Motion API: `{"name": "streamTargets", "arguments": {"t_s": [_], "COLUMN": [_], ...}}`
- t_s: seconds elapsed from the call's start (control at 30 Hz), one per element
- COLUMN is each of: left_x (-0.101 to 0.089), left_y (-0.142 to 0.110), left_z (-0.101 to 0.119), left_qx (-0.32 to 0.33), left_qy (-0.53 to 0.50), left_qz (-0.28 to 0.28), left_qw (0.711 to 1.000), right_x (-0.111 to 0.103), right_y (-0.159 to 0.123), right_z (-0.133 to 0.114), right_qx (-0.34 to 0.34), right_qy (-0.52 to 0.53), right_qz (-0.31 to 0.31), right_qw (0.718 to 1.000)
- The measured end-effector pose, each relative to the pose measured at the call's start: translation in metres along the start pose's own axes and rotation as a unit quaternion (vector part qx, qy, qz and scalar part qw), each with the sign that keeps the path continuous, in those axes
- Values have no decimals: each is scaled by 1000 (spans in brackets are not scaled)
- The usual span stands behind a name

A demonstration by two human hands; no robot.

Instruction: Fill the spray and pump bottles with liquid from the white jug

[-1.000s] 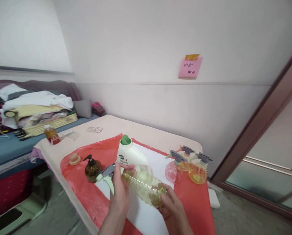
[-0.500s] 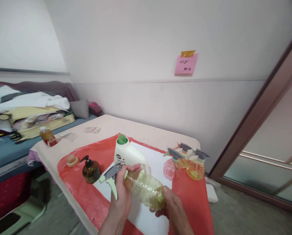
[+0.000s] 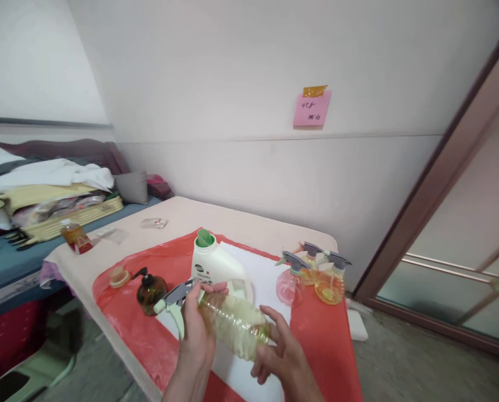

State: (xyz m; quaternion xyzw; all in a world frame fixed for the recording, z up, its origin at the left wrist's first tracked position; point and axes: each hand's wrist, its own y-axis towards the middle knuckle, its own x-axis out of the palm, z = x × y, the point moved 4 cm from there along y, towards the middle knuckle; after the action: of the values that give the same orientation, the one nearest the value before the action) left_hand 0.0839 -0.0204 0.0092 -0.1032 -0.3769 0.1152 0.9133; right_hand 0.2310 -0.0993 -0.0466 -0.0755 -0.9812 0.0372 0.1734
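1. The white jug (image 3: 218, 265) stands just beyond the hands, partly hidden; the brown pump bottle (image 3: 151, 295) is near the trigger.
2. A pink spray bottle (image 3: 289, 287) and two orange ones stand beyond the right hand (image 3: 285, 354).
3. The yellow spray bottle (image 3: 236, 326) slants between both hands.
4. The left hand (image 3: 199, 329) curls around its neck.
5. The right hand, half open, is at its base; contact is unclear.

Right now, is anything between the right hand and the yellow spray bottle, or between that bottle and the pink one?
Nothing visible separates the right hand from the base of the yellow spray bottle. Towards the pink spray bottle, that hand's raised fingers seem partly in the way; the white jug stands off left.
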Motion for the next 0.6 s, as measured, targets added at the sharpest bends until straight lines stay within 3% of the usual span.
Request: {"name": "streamTargets", "arguments": {"t_s": [0.13, 0.33, 0.5, 0.6], "left_x": [1, 2, 2, 1], "left_y": [-3, -2, -3, -3], "left_z": [-1, 3, 3, 3], "left_qx": [5, 15, -5, -4], "left_qy": [22, 18, 28, 27], "left_qz": [9, 3, -11, -7], "left_qw": [1000, 1000, 1000, 1000], "right_x": [-3, 4, 4, 5], "right_y": [4, 1, -1, 0], "right_z": [14, -2, 1, 0], "right_qx": [78, -23, 68, 26], "right_qy": [-26, 34, -42, -10], "right_qz": [-5, 6, -23, 4], "right_qw": [997, 999, 997, 1000]}}
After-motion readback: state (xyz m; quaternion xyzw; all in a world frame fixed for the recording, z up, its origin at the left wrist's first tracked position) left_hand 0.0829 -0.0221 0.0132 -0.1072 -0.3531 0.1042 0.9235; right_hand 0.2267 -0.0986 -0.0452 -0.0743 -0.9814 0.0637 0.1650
